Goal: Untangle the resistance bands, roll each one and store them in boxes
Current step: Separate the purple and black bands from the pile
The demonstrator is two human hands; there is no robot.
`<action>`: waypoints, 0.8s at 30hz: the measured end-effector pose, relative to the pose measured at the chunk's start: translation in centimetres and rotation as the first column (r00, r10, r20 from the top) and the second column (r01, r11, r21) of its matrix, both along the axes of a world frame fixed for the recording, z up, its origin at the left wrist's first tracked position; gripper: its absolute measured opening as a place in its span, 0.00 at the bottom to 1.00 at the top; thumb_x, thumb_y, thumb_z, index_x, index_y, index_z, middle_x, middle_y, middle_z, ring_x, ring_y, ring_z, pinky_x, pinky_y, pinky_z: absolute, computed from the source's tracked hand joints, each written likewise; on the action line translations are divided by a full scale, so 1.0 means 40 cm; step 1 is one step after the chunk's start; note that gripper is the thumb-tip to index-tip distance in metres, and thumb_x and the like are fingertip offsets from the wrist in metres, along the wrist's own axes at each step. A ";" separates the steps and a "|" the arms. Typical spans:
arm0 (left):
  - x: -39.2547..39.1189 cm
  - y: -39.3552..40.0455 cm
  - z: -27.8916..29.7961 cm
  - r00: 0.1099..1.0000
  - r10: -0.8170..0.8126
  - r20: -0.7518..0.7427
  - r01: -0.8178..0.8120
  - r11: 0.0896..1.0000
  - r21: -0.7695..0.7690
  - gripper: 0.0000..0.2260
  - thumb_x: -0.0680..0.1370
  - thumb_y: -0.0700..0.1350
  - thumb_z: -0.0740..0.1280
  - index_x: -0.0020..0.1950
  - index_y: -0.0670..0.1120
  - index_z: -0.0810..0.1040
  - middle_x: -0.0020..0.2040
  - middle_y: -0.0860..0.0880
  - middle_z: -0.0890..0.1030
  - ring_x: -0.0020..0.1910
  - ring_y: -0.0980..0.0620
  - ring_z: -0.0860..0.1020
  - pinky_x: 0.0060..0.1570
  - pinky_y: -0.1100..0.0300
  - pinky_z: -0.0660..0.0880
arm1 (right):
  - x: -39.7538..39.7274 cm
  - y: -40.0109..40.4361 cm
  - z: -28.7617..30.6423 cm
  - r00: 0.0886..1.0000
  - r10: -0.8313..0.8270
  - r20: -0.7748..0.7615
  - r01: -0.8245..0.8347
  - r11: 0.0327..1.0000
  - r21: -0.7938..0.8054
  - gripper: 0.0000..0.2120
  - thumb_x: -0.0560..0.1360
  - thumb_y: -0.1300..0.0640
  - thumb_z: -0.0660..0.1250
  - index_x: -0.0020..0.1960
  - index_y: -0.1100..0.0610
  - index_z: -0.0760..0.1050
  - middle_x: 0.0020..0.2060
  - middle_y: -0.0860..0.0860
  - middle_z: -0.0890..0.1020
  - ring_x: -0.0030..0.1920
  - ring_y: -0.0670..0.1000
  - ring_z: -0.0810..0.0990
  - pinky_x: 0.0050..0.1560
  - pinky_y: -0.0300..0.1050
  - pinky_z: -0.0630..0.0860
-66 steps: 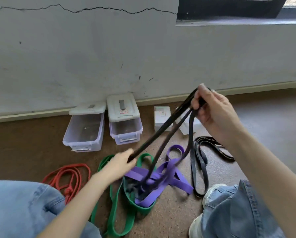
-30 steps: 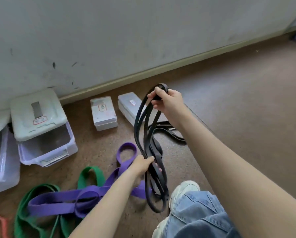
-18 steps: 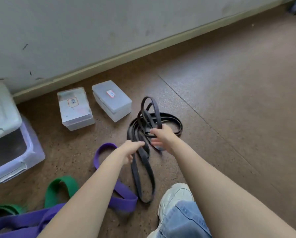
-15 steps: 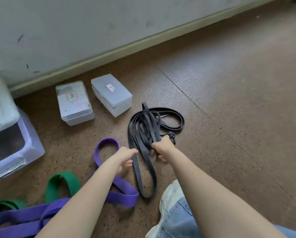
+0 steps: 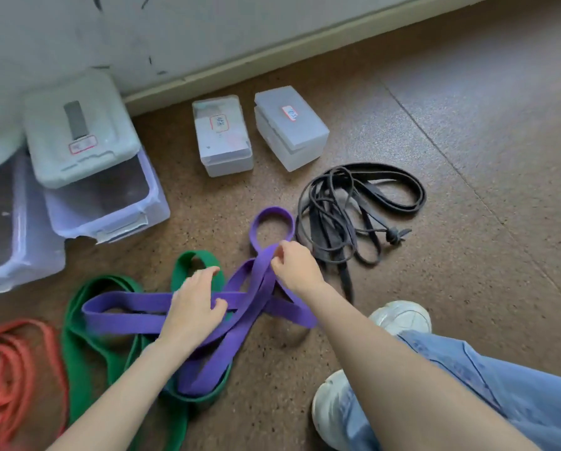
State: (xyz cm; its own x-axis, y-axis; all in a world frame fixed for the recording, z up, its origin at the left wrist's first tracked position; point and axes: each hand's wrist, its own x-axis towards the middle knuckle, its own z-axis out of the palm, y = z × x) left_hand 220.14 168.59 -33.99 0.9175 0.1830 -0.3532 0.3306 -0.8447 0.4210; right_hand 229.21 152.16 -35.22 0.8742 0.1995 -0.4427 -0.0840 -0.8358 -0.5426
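From my head camera, my right hand (image 5: 293,265) pinches the purple resistance band (image 5: 136,309) where its strands cross, while my left hand (image 5: 194,305) rests on it, fingers loose. It lies over the green band (image 5: 84,349) on the floor; the black bands (image 5: 354,216) sit heaped beside two small lidded boxes (image 5: 222,135)

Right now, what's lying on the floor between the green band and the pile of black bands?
In the head view, the purple band lies between the green band and the black bands, with both hands on it: left hand, right hand.
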 end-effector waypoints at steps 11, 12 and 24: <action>-0.133 0.207 -0.059 0.962 -0.092 -0.258 0.193 0.896 0.400 0.30 0.75 0.48 0.64 0.75 0.49 0.56 0.73 0.51 0.62 0.67 0.46 0.63 0.62 0.52 0.66 | -0.092 0.159 -0.121 0.994 -0.080 -0.069 0.060 0.967 -0.247 0.40 0.72 0.48 0.68 0.74 0.57 0.49 0.74 0.53 0.56 0.69 0.63 0.59 0.64 0.61 0.63; -0.129 0.208 -0.056 0.973 -0.041 -0.225 0.136 0.895 0.424 0.28 0.76 0.46 0.64 0.74 0.48 0.59 0.71 0.49 0.64 0.65 0.44 0.65 0.58 0.51 0.69 | -0.102 0.163 -0.127 0.999 -0.048 -0.020 0.043 0.977 -0.211 0.36 0.73 0.54 0.66 0.74 0.56 0.50 0.72 0.54 0.59 0.66 0.63 0.63 0.61 0.59 0.66; -0.041 0.117 0.093 0.997 0.070 -0.033 -0.077 0.876 -0.476 0.37 0.72 0.50 0.70 0.75 0.47 0.55 0.71 0.51 0.66 0.71 0.52 0.64 0.70 0.56 0.60 | -0.001 0.227 0.210 0.987 -0.093 -0.131 0.155 0.766 0.624 0.23 0.66 0.64 0.68 0.58 0.49 0.69 0.49 0.50 0.81 0.47 0.51 0.80 0.52 0.51 0.77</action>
State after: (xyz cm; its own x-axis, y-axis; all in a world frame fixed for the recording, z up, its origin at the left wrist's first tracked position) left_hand 218.48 173.26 -30.29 0.9023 0.0559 -0.4275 0.3927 -0.5160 0.7613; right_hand 229.17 161.24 -26.81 0.8753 0.3531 -0.3304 -0.2350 -0.2866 -0.9288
